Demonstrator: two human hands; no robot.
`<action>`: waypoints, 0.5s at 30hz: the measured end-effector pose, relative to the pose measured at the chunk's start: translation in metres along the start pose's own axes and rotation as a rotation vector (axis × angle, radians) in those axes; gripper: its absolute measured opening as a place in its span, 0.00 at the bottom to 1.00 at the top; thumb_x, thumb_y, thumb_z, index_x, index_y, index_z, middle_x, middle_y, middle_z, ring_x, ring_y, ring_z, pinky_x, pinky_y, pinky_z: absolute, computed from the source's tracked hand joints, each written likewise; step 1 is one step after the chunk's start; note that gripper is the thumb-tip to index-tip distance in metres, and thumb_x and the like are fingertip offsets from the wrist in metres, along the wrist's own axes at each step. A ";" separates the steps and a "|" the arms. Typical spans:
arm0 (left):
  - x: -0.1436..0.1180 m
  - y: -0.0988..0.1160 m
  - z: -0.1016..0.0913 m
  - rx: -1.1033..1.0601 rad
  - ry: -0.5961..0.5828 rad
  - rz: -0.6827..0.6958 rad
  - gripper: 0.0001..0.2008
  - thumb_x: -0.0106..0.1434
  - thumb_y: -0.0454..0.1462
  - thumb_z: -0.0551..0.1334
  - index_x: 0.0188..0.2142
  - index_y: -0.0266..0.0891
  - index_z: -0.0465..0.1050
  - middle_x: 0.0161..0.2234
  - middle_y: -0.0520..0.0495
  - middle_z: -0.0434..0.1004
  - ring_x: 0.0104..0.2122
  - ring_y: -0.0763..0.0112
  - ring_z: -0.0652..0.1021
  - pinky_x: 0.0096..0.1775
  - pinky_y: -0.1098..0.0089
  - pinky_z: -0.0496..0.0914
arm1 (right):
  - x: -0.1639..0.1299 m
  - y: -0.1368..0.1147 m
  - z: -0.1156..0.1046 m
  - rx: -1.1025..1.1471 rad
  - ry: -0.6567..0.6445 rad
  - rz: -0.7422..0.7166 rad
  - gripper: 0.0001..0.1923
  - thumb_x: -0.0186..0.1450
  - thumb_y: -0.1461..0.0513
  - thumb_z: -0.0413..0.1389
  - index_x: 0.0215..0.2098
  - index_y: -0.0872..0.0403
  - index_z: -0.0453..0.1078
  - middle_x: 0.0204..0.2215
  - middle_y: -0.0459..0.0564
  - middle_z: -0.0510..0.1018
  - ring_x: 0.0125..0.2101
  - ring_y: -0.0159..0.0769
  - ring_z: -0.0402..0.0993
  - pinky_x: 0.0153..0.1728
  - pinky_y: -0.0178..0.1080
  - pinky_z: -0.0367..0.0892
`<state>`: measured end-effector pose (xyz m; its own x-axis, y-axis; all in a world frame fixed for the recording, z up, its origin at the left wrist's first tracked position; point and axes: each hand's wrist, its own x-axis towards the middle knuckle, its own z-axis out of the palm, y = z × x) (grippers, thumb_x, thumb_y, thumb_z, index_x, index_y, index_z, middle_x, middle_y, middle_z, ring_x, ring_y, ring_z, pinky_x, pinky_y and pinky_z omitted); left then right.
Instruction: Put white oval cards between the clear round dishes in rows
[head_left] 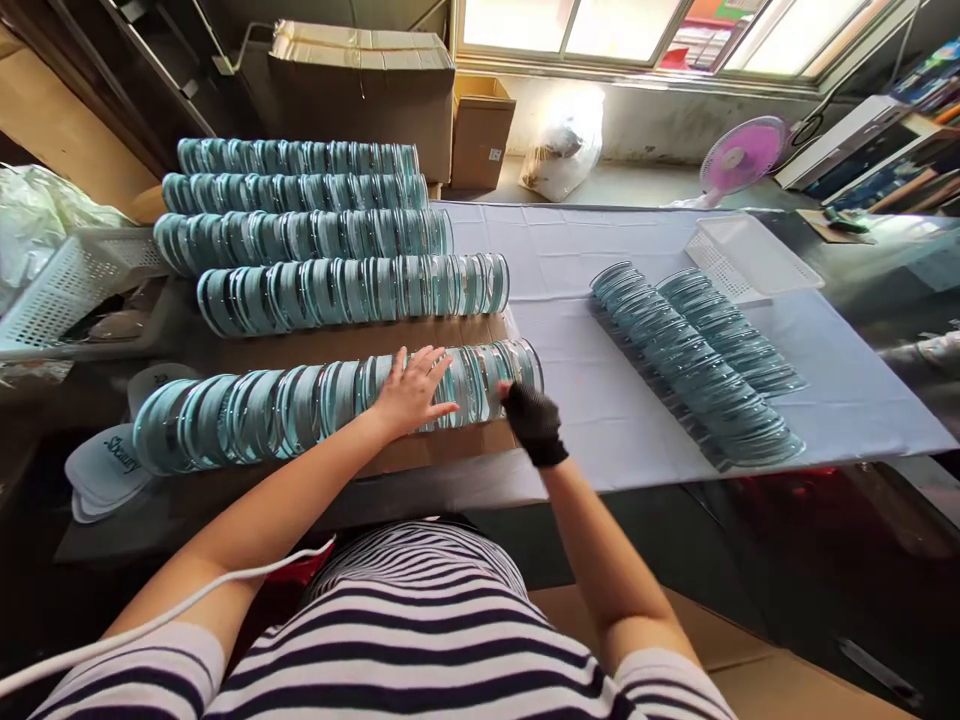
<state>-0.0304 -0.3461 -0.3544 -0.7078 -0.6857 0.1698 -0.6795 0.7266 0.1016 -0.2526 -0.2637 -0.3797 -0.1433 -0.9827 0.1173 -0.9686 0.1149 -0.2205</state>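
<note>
A long row of round glass discs (255, 412) stands on edge on a cardboard sheet (360, 338) at the table's near side. My bare left hand (412, 390) lies flat on top of this row, fingers spread. My right hand (534, 422), in a black glove, pinches the discs at the row's right end (517, 366). Several more rows of discs (300, 215) lie behind on the cardboard. To the right, two fanned rows of discs (697, 355) lie overlapping on the white cloth (570, 270).
A white plastic basket (750, 255) sits at the cloth's far right, another basket (71, 290) at the left. Cardboard boxes (367, 90), a plastic bag (562, 145) and a pink fan (742, 155) stand at the back. White caps (105, 465) lie at the near left.
</note>
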 end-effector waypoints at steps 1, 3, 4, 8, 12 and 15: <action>0.008 0.006 0.000 -0.004 -0.015 0.020 0.40 0.63 0.55 0.58 0.68 0.37 0.53 0.67 0.37 0.54 0.67 0.52 0.55 0.66 0.46 0.43 | 0.022 0.004 -0.021 -0.039 0.001 -0.013 0.20 0.72 0.56 0.43 0.53 0.51 0.72 0.46 0.55 0.79 0.44 0.39 0.76 0.41 0.35 0.67; 0.025 0.018 0.004 -0.016 -0.064 0.031 0.41 0.63 0.56 0.57 0.68 0.36 0.51 0.68 0.37 0.52 0.67 0.52 0.55 0.65 0.48 0.47 | 0.070 0.002 -0.054 -0.160 -0.108 -0.058 0.19 0.69 0.53 0.49 0.51 0.51 0.74 0.45 0.55 0.80 0.45 0.43 0.75 0.42 0.38 0.67; 0.031 0.023 0.007 -0.021 -0.089 0.022 0.42 0.63 0.56 0.57 0.68 0.36 0.51 0.68 0.37 0.53 0.67 0.52 0.55 0.65 0.49 0.49 | 0.093 -0.004 -0.063 -0.221 -0.249 -0.110 0.18 0.67 0.53 0.51 0.48 0.52 0.75 0.43 0.56 0.80 0.44 0.44 0.76 0.42 0.38 0.68; 0.041 0.031 0.017 -0.011 -0.111 0.000 0.45 0.61 0.57 0.58 0.69 0.37 0.49 0.67 0.37 0.55 0.66 0.51 0.57 0.64 0.49 0.50 | 0.154 -0.047 -0.065 -0.430 -0.593 -0.335 0.16 0.62 0.59 0.57 0.46 0.57 0.76 0.44 0.61 0.79 0.44 0.46 0.76 0.44 0.42 0.69; 0.038 0.027 0.020 -0.002 -0.094 0.004 0.46 0.59 0.58 0.59 0.69 0.37 0.49 0.66 0.36 0.56 0.65 0.51 0.59 0.65 0.51 0.50 | 0.152 -0.066 -0.063 -0.509 -0.553 -0.438 0.15 0.62 0.64 0.56 0.45 0.62 0.75 0.44 0.66 0.78 0.47 0.51 0.75 0.45 0.47 0.69; 0.036 0.027 0.020 -0.006 -0.080 -0.003 0.43 0.60 0.57 0.58 0.68 0.38 0.52 0.66 0.38 0.57 0.64 0.53 0.60 0.64 0.51 0.50 | 0.110 -0.043 -0.065 -0.372 -0.406 -0.421 0.13 0.66 0.63 0.51 0.42 0.59 0.76 0.39 0.62 0.80 0.44 0.48 0.77 0.42 0.44 0.69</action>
<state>-0.0780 -0.3524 -0.3656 -0.7193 -0.6888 0.0904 -0.6805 0.7248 0.1081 -0.2400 -0.3676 -0.2938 0.2772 -0.9227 -0.2679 -0.9407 -0.3174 0.1198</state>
